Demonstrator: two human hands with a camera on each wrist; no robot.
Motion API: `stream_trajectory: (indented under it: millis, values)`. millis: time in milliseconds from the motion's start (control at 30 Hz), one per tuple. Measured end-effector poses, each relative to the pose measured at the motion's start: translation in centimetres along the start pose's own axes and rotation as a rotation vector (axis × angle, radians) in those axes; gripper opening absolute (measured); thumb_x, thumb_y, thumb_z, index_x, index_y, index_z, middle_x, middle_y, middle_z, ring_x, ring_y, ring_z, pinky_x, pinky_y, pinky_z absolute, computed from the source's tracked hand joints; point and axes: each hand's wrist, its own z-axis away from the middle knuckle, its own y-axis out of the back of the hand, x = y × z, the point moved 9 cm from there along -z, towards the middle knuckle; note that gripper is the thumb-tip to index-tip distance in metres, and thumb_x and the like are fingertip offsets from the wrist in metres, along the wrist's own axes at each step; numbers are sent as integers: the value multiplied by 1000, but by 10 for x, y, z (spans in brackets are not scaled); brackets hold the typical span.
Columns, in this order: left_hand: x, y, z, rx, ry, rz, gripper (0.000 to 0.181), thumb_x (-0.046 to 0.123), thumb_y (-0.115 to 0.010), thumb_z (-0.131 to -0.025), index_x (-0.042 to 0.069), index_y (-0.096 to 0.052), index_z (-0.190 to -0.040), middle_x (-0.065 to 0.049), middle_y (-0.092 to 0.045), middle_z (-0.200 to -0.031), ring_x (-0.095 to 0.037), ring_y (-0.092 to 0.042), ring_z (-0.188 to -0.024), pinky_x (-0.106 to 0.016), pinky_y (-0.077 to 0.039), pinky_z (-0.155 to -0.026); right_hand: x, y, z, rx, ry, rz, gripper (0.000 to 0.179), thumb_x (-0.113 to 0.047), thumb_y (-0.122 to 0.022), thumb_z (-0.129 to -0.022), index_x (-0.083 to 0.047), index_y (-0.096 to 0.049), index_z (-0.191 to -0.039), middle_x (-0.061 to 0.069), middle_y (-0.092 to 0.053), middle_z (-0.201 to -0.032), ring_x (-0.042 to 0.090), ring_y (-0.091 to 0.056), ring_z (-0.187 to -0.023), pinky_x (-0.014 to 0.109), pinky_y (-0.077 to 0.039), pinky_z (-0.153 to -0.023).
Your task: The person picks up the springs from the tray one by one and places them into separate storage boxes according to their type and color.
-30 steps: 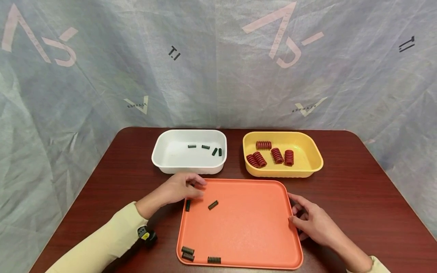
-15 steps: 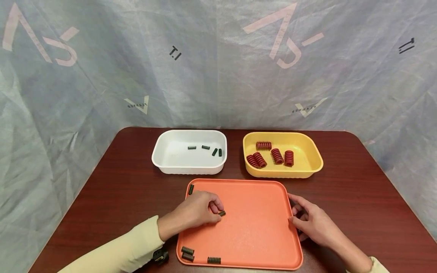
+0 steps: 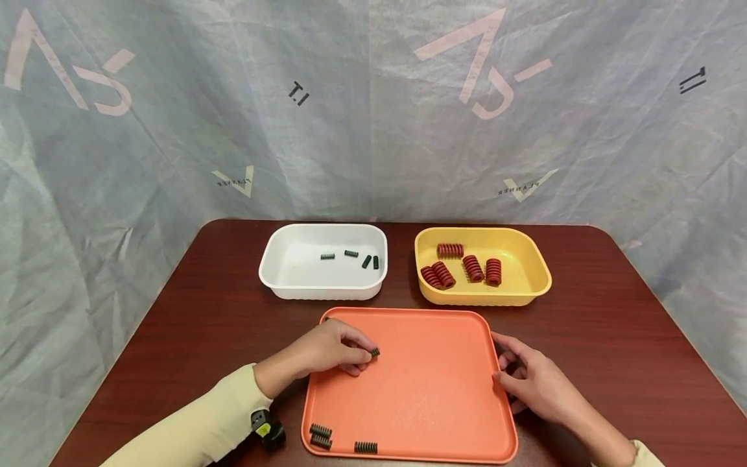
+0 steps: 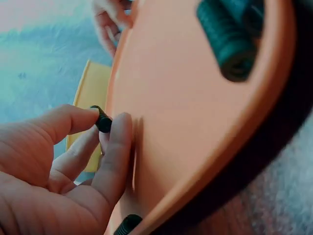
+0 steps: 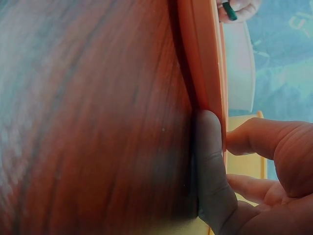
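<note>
My left hand (image 3: pixel 329 350) is above the left part of the orange tray (image 3: pixel 432 389). Between thumb and fingertips it pinches a small dark green spring (image 4: pixel 102 120), raised off the tray surface in the left wrist view. My right hand (image 3: pixel 537 383) grips the tray's right rim, thumb on one side and a finger against the other in the right wrist view. Dark springs (image 3: pixel 320 430) lie as a pair in the tray's near left corner. One more spring (image 3: pixel 366 447) rests along the near rim. Behind my left hand, another spring is mostly hidden at the far left corner.
Beyond the tray stands a white bin (image 3: pixel 303 293) with several small dark springs. To its right is a yellow bin (image 3: pixel 516 297) holding several larger red springs. The dark red wooden table (image 3: pixel 192 324) ends at a grey cloth backdrop (image 3: pixel 373 130).
My left hand moved from the tray's far left corner onto the loose spring, took hold of it and has lifted it slightly. My right hand has stayed on the rim.
</note>
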Motion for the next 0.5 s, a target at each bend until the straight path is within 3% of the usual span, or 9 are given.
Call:
stream_trajectory:
  millis: [200,333,500]
  values:
    - [-6,3,-1,-58,59,267,24,-3,-68,-97,-12,-68,-119,-15,-73,-98,-18,-72,-80,-38,-64,-83,-1,0,0,0,6,-5,68,1,-68,-94,4,-36,-154,19,-51,-101,19,-62,-67,42,-62,-48]
    - [-5,4,-4,-116,34,393,21,-5,-62,-99,-10,-67,-119,-14,-72,-104,-20,-73,-91,-41,-61,-92,0,0,0,-5,4,-13,68,1,-68,-94,5,-35,-154,19,-51,-101,20,-63,-68,43,-62,-48]
    - [-4,5,-6,-158,6,485,19,-6,-60,-100,-5,-69,-117,-15,-72,-108,-22,-72,-99,-42,-57,-99,1,0,0,-8,4,-14,69,0,-68,-95,5,-35,-155,19,-51,-101,20,-63,-68,43,-62,-48]
